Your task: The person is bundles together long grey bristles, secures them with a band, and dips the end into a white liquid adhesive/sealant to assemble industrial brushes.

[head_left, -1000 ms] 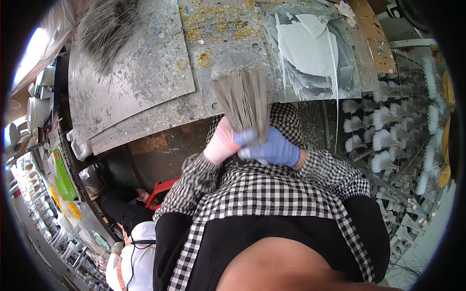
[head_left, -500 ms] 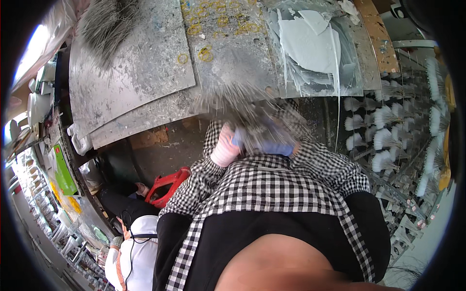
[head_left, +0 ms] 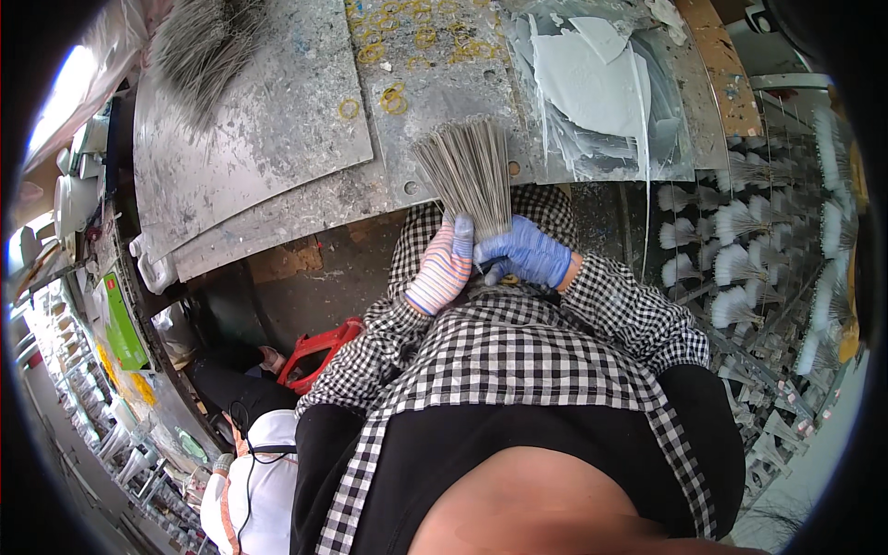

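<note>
Stained worktable (head_left: 427,104); over its near edge, a grey strand bundle (head_left: 472,171), fanned at the far end. Left hand (head_left: 442,270) and right hand (head_left: 529,253), gloved, gripping the bundle's near end together; even pressure should keep it aligned. Far and left, loose yellow rings (head_left: 392,98).

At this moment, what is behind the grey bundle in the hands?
Behind the grey bundle, the metal tabletop shows around its fanned end; whatever the bundle covers is hidden.
</note>
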{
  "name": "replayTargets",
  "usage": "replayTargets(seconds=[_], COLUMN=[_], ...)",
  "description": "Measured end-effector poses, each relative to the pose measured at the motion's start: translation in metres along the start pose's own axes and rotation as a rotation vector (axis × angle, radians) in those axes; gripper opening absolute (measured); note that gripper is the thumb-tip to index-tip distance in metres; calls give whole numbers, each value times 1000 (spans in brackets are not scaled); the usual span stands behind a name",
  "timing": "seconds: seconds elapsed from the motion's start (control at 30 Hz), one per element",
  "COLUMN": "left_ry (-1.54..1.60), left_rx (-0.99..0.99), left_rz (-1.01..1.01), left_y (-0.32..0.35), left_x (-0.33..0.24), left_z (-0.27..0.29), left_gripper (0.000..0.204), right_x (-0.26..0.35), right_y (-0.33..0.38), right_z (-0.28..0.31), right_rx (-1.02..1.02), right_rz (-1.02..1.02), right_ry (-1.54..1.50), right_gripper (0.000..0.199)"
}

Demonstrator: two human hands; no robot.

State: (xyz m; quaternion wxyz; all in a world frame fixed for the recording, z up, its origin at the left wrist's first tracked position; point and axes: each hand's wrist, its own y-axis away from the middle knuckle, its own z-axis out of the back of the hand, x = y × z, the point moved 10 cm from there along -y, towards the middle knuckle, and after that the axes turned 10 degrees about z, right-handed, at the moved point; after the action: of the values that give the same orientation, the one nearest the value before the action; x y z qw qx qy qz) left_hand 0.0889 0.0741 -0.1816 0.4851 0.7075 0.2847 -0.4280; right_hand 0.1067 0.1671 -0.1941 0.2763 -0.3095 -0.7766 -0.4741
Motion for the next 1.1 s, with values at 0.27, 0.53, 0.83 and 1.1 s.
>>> replayTargets(seconds=[0.27, 0.53, 0.83, 1.1], left_ry=[2, 432, 156, 29], left_rx=[81, 196, 441, 357], left_rz=[32, 101, 129, 109], left_y=[-2, 34, 34, 13], left_x=[3, -43, -8, -10], left_z=[1, 2, 17, 12], left_gripper=[51, 78, 80, 92], right_x=[1, 104, 37, -8], right_y=[2, 59, 35, 20], right_z=[-10, -51, -35, -16], right_rx=[194, 187, 102, 95], right_rz=[-89, 1080, 134, 19], right_ry=[-77, 627, 265, 4], right_gripper=[26, 36, 30, 24])
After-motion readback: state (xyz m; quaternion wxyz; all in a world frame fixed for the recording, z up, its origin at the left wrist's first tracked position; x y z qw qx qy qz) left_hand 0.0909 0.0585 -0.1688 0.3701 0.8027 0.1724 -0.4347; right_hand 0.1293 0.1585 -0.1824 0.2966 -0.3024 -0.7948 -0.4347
